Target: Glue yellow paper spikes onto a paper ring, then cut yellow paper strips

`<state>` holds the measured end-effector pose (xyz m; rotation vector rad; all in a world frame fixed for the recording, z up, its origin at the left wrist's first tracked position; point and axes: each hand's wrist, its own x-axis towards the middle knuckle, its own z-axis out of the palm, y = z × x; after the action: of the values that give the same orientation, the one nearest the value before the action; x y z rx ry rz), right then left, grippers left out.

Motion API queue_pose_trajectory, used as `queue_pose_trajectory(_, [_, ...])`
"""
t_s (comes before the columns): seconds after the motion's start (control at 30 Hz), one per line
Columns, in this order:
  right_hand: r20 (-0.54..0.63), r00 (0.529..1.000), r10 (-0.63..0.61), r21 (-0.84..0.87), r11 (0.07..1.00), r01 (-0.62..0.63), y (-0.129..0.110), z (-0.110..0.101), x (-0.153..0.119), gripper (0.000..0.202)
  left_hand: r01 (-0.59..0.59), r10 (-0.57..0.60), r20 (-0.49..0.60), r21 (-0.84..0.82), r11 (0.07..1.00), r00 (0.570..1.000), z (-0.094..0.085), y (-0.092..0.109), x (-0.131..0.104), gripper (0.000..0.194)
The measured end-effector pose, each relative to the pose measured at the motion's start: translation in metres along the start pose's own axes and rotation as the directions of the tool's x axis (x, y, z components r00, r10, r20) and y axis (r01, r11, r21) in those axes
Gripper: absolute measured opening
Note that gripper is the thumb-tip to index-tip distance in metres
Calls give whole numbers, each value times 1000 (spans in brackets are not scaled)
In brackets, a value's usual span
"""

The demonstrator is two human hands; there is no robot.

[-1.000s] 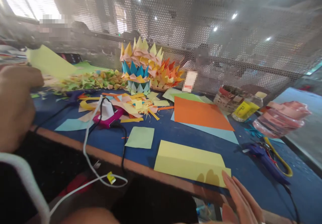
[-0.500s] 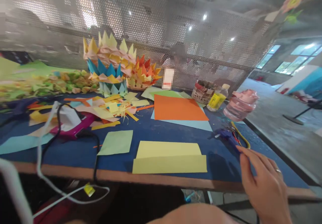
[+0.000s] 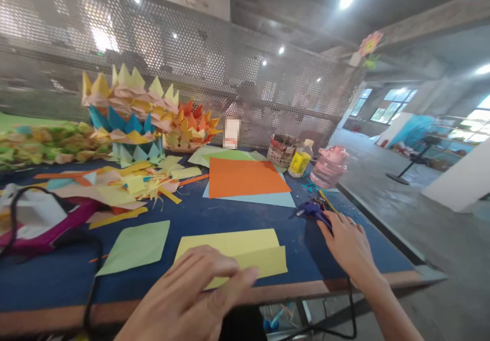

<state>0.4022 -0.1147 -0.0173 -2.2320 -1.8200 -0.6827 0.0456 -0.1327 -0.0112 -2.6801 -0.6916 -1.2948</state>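
Note:
My right hand is closed on the handle of a blue glue gun at the right of the blue table. Over the near edge hangs my left hand, its fingers bent and slightly blurred; it covers the lower left part of a folded yellow paper. Whether those fingers touch the paper is unclear. A light green paper square lies left of the yellow one. Behind them an orange sheet rests on a light blue sheet.
Paper crowns stand at the back left, beside crumpled paper bits and strips. A magenta object with a black cable lies left. A bottle, a pink jug and a round basket stand back right.
My left hand has come into view over the yellow paper. My right hand has moved forward onto the glue gun. The camera view has shifted to the right.

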Motion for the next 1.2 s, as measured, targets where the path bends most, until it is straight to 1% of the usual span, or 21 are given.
queue_pose_trajectory(0.07, [-28,1000,-11,37,999,12,-1,0,-1,34,21,-21,11,-4,1000,1000,5,-7,4,41])
queue_pose_trajectory(0.13, [-64,998,-13,95,995,19,2,-1,-3,36,45,-45,37,13,999,998,11,-14,2,39])
queue_pose_trajectory(0.27, [-133,991,11,255,967,23,14,-4,-9,40,10,-12,66,28,1000,998,19,-23,-10,36])
queue_pose_trajectory(0.4, [-186,976,114,370,928,-38,25,-8,-13,43,15,-16,69,20,1000,997,25,-23,-10,34])
queue_pose_trajectory(0.5, [-213,962,173,386,919,-80,30,-10,-13,44,15,-16,76,10,1000,997,27,-18,-7,30])
queue_pose_trajectory(0.6, [-245,947,206,340,933,-115,38,-11,-10,43,12,-13,93,15,1000,996,27,-16,-7,28])
queue_pose_trajectory(0.7, [-262,934,243,231,955,-183,53,-7,-8,43,8,-13,85,48,999,996,26,-19,-13,28])
queue_pose_trajectory(0.83, [-235,916,324,52,946,-321,74,2,-15,42,11,-19,77,100,995,997,26,-28,-22,33])
queue_pose_trajectory(0.9, [-206,917,342,-18,936,-352,81,7,-22,40,30,-41,75,144,989,996,29,-31,-26,36])
queue_pose_trajectory(1.0, [-159,932,327,-77,937,-342,82,7,-28,36,48,-66,75,215,975,995,33,-33,-28,37])
queue_pose_trajectory(1.1, [-147,945,291,-94,947,-306,72,0,-25,36,30,-50,80,234,972,996,35,-34,-26,37])
queue_pose_trajectory(1.13, [-132,957,259,-91,958,-272,66,-4,-21,35,28,-49,85,235,972,995,36,-34,-24,37])
queue_pose_trajectory(1.2, [-53,987,153,-74,985,-157,50,-10,-10,29,49,-78,110,250,967,991,36,-35,-18,38])
